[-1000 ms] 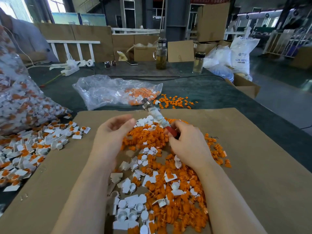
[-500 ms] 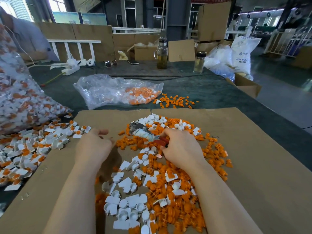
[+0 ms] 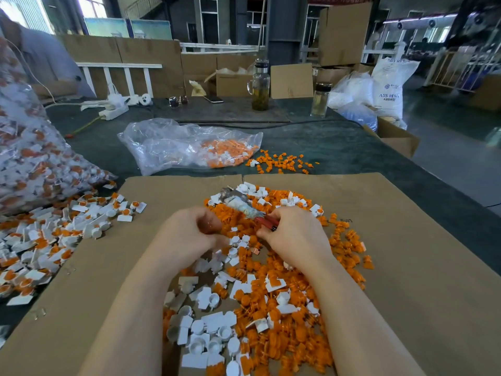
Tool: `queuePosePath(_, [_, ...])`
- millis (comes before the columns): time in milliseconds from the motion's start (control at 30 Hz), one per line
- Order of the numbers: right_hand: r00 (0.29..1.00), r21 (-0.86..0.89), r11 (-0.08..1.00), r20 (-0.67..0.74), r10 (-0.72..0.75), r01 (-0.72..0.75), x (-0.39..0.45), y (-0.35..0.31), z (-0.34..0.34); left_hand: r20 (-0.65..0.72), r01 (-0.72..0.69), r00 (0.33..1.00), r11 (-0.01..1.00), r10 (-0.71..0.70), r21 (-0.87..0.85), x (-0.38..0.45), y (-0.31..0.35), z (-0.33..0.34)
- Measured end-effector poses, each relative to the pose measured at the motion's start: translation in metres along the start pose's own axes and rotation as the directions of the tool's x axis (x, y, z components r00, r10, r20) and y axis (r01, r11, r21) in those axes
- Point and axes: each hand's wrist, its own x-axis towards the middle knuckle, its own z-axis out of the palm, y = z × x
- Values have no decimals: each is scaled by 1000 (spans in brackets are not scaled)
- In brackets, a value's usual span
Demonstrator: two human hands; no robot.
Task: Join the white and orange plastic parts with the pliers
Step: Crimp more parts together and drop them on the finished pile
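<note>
Hundreds of loose parts lie before us, and we work from the big things down. Our cardboard (image 3: 406, 253) covers the near table, probably to keep small pieces from scattering. At far left a bulging bag (image 3: 32, 164) holds white-and-orange pieces, and a spread of joined pieces (image 3: 54, 234) lies below it, seemingly a finished heap kept apart from raw stock. A flatter bag (image 3: 173, 145) beyond the cardboard still holds some orange.

In the middle sits the mixed pile (image 3: 271, 308) of orange parts (image 3: 295, 346) and white parts (image 3: 206, 321), close under both hands so each reach is short.

Our right hand (image 3: 295, 240) grips the red handles of the pliers (image 3: 244, 207), fingers curled round them, and the tool lies low across the pile's far side, nose pointing away and left. That looks like a resting hold while the other hand picks. Our left hand (image 3: 189, 234) is curled with its fingertips down in the parts; we cannot tell whether it pinches a piece or only rakes among them, since the fingers hide whatever lies under them.

Wrapping round the tool's middle hides its joint, and whether the nose is parted is too small to judge. We judge no pair is seated in it yet.
</note>
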Motion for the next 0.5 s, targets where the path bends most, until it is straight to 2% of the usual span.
queuePosePath(67, [999, 39, 999, -33, 29, -28, -1, 0, -3, 135, -19, 991, 1000, 22, -23, -3, 4, 3])
queuePosePath(133, [996, 92, 995, -68, 54, -48, -2, -1, -5, 193, -52, 980, 998, 45, 34, -3, 5, 4])
queuePosePath(233, [995, 190, 980, -65, 78, -64, -2, -3, -7, 198, -100, 977, 987, 75, 122, -2, 6, 8])
queuePosePath(333, [995, 313, 947, -30, 92, -78, -3, -6, -8, 193, -91, 979, 990, 70, 106, -2, 9, 12])
queuePosePath(500, [993, 566, 818, 13, 118, -104, -6, -10, -11, 115, -45, 993, 994, 33, 100, -2, 11, 15])
